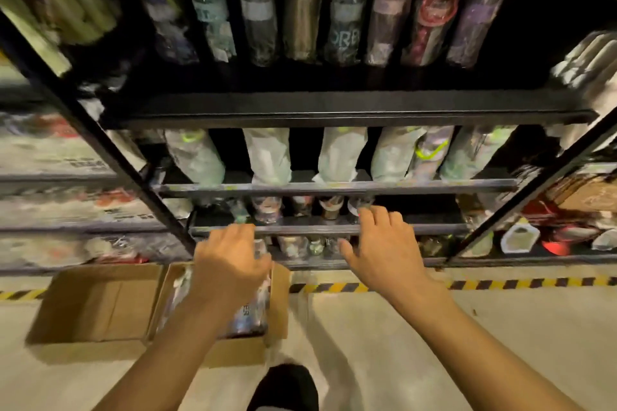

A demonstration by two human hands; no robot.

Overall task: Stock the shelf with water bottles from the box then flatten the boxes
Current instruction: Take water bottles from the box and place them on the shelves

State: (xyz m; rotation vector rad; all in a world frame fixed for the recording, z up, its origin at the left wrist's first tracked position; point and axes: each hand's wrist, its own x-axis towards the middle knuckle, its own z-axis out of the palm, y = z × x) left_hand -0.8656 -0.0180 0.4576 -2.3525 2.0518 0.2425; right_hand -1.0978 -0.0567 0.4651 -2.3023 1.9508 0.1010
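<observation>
Two open cardboard boxes stand on the floor before a black metal shelf (400, 228). The left box (96, 304) looks empty. The right box (278, 304) holds wrapped water bottles (248, 314). My left hand (230, 260) hovers over that box near the low shelf rail with its fingers curled; blur hides whether it holds a bottle. My right hand (384, 243) reaches toward the same rail with fingers spread and nothing in it. Several bottles (267, 210) stand on the low shelf just behind the hands.
Higher shelves carry rows of wrapped packages (337, 157). Yellow-black hazard tape (500, 284) runs along the floor at the shelf foot. My dark shoe (287, 387) is at the bottom centre. Neighbouring racks left and right are full of goods.
</observation>
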